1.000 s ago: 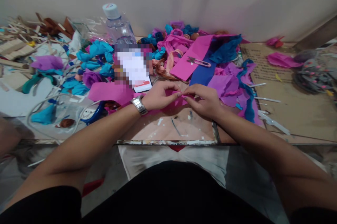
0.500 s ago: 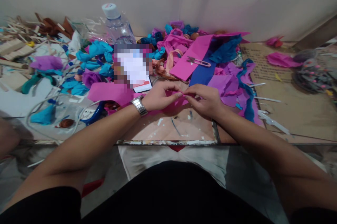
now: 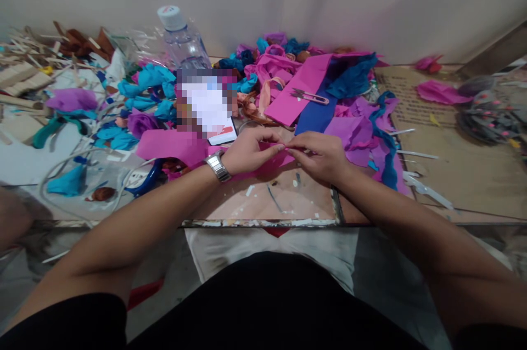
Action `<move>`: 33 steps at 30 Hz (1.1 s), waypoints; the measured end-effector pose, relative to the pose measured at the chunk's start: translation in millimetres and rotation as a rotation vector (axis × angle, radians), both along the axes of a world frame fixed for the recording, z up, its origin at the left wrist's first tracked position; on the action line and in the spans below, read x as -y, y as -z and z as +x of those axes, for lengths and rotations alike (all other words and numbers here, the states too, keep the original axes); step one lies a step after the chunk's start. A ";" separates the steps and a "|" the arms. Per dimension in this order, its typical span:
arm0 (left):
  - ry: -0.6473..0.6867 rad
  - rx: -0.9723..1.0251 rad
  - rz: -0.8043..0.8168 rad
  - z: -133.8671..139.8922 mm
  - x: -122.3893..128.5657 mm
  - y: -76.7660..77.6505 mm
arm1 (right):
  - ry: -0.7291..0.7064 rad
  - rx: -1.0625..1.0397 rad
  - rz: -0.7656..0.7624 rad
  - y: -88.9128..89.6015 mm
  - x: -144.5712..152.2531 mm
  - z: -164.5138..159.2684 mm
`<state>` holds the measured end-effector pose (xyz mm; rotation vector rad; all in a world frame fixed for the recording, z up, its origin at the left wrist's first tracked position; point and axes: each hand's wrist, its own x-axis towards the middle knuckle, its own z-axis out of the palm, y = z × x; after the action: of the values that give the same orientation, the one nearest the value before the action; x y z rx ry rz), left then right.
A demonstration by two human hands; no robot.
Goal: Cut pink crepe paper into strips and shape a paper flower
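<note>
My left hand [image 3: 254, 150], below a metal watch [image 3: 218, 166] on the wrist, pinches the edge of a strip of pink crepe paper [image 3: 269, 163]. Thumb and fingers of my right hand [image 3: 319, 153] are closed on the same paper, right against the left fingertips. The strip hangs low over the front of the table, partly hidden by both hands. Behind the hands lie a folded pink sheet [image 3: 298, 92] with thread snips [image 3: 309, 96] on top, and a dark blue sheet [image 3: 315, 117]. Purple crepe paper [image 3: 352, 133] lies beside my right hand.
A phone [image 3: 222, 133] and a clear bottle [image 3: 185, 45] stand behind my left hand. Turquoise paper pieces [image 3: 152, 78] and wooden sticks [image 3: 24, 73] crowd the left. On the right are cardboard [image 3: 436, 158], a pin dish [image 3: 486, 119] and white plastic sticks [image 3: 420, 155].
Almost nothing differs. Both hands keep their pinch on the pink paper at the same spot; the view has shifted very slightly.
</note>
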<state>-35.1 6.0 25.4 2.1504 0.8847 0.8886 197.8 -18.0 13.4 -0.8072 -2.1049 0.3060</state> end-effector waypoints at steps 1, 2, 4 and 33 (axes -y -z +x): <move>-0.006 -0.005 -0.002 0.1 0.1 0.2 | 0.001 0.004 -0.003 1.2 -0.5 0.7; -0.010 -0.009 -0.004 0.2 0.1 0.6 | 0.003 0.008 -0.007 2.4 -1.0 1.4; -0.012 -0.014 -0.008 0.4 0.1 1.4 | 0.009 0.018 -0.013 4.1 -1.9 2.4; -0.129 -0.015 0.175 5.5 9.2 1.1 | 0.062 -0.062 -0.133 -3.3 3.8 -8.1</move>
<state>-29.6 -3.2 24.3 2.2710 0.9950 1.0501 189.6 -21.8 16.7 -0.9280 -2.0138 0.4359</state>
